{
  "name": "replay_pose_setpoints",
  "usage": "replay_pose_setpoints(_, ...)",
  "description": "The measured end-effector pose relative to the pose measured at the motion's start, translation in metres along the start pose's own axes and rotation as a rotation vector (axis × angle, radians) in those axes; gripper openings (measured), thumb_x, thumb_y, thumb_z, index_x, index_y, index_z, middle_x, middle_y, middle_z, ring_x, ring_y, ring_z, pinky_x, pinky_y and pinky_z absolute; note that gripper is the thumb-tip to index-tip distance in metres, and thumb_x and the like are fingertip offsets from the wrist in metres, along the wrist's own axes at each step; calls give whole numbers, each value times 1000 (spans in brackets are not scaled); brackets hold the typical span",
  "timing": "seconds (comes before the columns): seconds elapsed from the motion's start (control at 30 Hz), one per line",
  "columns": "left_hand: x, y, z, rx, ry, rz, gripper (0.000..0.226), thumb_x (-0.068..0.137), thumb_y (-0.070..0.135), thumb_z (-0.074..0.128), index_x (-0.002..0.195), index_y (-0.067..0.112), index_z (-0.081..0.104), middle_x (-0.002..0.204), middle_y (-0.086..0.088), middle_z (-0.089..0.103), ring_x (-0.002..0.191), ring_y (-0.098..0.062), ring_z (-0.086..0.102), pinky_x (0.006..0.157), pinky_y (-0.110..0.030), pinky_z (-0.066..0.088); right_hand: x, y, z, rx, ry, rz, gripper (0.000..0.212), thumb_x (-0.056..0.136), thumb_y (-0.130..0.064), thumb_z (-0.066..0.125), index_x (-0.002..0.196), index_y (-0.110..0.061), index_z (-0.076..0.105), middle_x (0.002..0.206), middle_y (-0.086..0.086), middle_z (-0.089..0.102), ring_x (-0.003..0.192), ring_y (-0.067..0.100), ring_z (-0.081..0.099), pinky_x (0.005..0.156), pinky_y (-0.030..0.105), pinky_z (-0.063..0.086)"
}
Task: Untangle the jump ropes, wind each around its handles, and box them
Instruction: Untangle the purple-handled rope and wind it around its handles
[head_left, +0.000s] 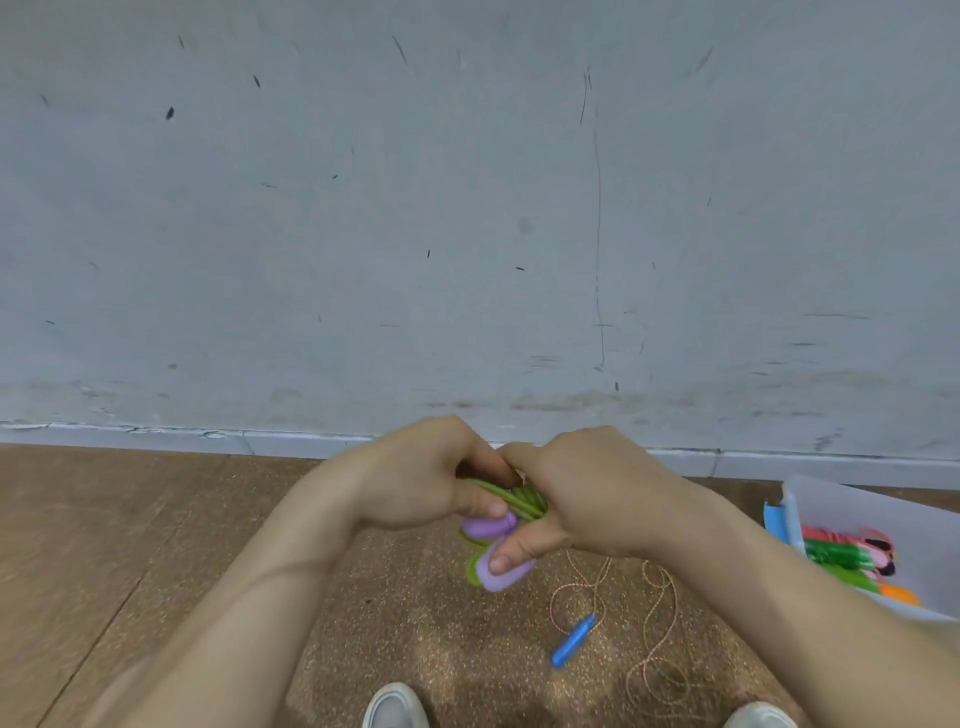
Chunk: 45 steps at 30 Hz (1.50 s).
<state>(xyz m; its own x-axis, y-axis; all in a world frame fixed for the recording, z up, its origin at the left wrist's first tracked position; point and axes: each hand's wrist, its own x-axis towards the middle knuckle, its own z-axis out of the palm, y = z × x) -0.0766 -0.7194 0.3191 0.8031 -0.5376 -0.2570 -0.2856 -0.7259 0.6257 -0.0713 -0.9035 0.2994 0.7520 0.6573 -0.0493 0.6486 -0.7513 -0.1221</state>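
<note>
A green jump rope (514, 496) is wound in several turns round its two purple handles (501, 569), held up in front of me. My left hand (431, 475) grips the bundle from the left, thumb on the upper handle. My right hand (576, 499) holds it from the right, thumb pressed on the lower handle. A second rope, thin and orange-white (660, 623), lies loose on the floor with a blue handle (574, 642). The white box (883, 525) at the right holds several wound ropes (847, 556).
I am standing on a brown wooden floor (156, 545) close to a grey scuffed wall (467, 208) with a pale skirting board. My two shoes (395, 709) show at the bottom edge. The box sits on the floor against the right edge.
</note>
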Motion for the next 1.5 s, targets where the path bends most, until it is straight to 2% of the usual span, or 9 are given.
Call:
replay_pose_setpoints(0.23,-3,-12,-12,-654,211,106,10,80,19,74,88,15,77,73,-23,62,66,-21,51,61,-26,44,-1,8,3,724,196,-45,45,83,-69,47,109,-34,59,64,1,61,56,10,51,57,33,39)
replay_pose_setpoints(0.3,0,-13,-7,-805,239,142,15,83,19,66,95,20,74,82,-30,58,77,-30,47,66,-33,42,1,8,5,958,264,-44,47,84,-66,46,106,-27,63,83,17,67,71,32,59,66,42,48)
replay_pose_setpoints(0.4,3,-3,3,-916,328,140,18,88,9,62,103,16,69,80,-21,63,67,-25,54,60,-27,46,1,6,2,1325,340,51,65,88,-64,46,103,-3,61,81,24,64,70,28,60,65,36,49)
replay_pose_setpoints(0.53,4,11,16,-710,606,103,29,90,2,60,99,27,72,74,3,72,59,-11,60,66,-26,52,0,5,-2,1837,234,270,43,92,-46,42,92,-8,61,60,19,60,53,28,56,54,33,45)
replay_pose_setpoints(0.63,5,21,27,-164,900,265,27,83,8,68,98,30,74,80,11,72,67,-4,65,68,-25,54,4,4,-2,2064,222,357,32,90,-38,47,81,-13,63,57,12,58,51,26,57,58,33,49)
replay_pose_setpoints(0.9,-7,35,21,-261,787,409,42,69,7,76,104,28,66,86,12,66,75,-5,62,75,-17,49,6,9,-5,2199,62,259,36,69,-44,68,75,-9,60,61,10,55,43,23,56,41,31,51)
replay_pose_setpoints(1.13,-4,31,14,-386,510,400,54,67,30,79,116,42,59,134,12,51,128,-9,46,105,-29,39,9,11,-4,2230,-260,-3,51,54,-49,89,67,-11,58,62,3,52,42,18,57,41,28,49)
replay_pose_setpoints(1.37,-3,41,12,-766,525,326,31,58,3,82,81,23,78,80,-3,72,64,-11,63,58,-19,51,12,-1,-1,2239,-269,19,32,64,-39,81,67,-10,67,61,6,59,52,20,63,47,34,57)
replay_pose_setpoints(1.5,7,32,14,-732,710,204,31,72,-8,71,74,22,78,74,2,75,70,-9,68,68,-21,54,13,5,-6,2091,54,274,33,96,-38,46,98,-13,67,76,8,67,61,24,63,60,35,55)
